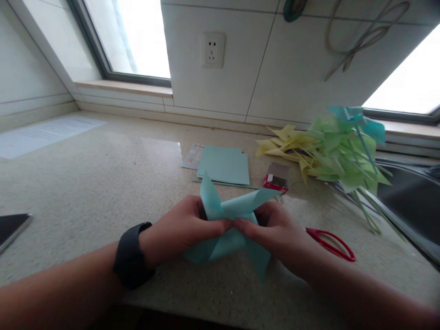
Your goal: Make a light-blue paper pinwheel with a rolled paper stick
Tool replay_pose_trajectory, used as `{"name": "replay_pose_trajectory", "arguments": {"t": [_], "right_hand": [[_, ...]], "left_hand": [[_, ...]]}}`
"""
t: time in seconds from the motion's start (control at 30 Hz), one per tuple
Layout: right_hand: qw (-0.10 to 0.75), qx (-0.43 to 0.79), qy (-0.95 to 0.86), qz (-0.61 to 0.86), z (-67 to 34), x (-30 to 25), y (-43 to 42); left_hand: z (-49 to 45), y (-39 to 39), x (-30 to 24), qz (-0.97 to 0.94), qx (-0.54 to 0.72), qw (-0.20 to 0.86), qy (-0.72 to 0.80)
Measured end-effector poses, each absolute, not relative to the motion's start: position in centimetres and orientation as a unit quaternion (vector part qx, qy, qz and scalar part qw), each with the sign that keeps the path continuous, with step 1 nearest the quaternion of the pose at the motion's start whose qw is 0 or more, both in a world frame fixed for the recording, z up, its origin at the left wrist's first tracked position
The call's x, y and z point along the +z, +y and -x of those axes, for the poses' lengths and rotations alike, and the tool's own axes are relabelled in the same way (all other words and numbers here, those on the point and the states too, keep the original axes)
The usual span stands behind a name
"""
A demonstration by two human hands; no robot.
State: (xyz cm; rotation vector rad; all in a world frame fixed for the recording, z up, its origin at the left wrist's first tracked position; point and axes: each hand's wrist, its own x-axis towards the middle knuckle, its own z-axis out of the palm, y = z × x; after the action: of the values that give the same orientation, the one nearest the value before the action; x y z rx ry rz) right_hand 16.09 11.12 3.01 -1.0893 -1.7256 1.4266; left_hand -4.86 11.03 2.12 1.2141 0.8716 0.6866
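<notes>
A light blue paper pinwheel is held over the speckled countertop between both hands. My left hand, with a black watch on its wrist, pinches the folded centre from the left. Pressing on the same centre from the right is my right hand, fingers closed on the paper. The curled blades stick out above and below the fingers. Red-handled scissors lie just right of my right hand.
A stack of light blue paper sheets lies behind the hands. A small red box sits beside it. Finished yellow, green and blue pinwheels on sticks are piled at right, near a sink. A dark device lies far left.
</notes>
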Motion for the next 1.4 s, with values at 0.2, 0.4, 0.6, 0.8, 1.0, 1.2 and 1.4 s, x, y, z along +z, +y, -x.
{"name": "replay_pose_trajectory", "arguments": {"t": [0.2,0.4,0.6,0.8,1.0,1.2,1.4], "right_hand": [[0.309,0.609,-0.595,0.424,-16.2,3.2,11.0],[0.314,0.592,-0.597,0.441,-16.1,2.8,11.0],[0.326,0.597,-0.587,0.439,-16.1,2.8,11.0],[0.346,0.616,-0.540,0.457,-16.9,2.7,11.1],[0.358,0.596,-0.558,0.453,-17.5,2.7,11.2],[0.331,0.598,-0.574,0.451,-17.3,2.6,11.1],[0.327,0.612,-0.571,0.439,-17.7,2.6,11.1]], "left_hand": [[4.6,10.8,2.1,-0.539,0.309,0.686,0.377],[4.7,10.6,1.9,-0.538,0.316,0.684,0.376],[4.5,10.7,1.7,-0.521,0.318,0.694,0.383],[4.6,10.6,2.2,-0.492,0.321,0.707,0.393],[4.7,10.7,2.0,-0.477,0.344,0.718,0.373],[4.6,10.7,2.1,-0.475,0.349,0.727,0.352],[4.6,10.6,2.1,-0.476,0.349,0.722,0.361]]}}
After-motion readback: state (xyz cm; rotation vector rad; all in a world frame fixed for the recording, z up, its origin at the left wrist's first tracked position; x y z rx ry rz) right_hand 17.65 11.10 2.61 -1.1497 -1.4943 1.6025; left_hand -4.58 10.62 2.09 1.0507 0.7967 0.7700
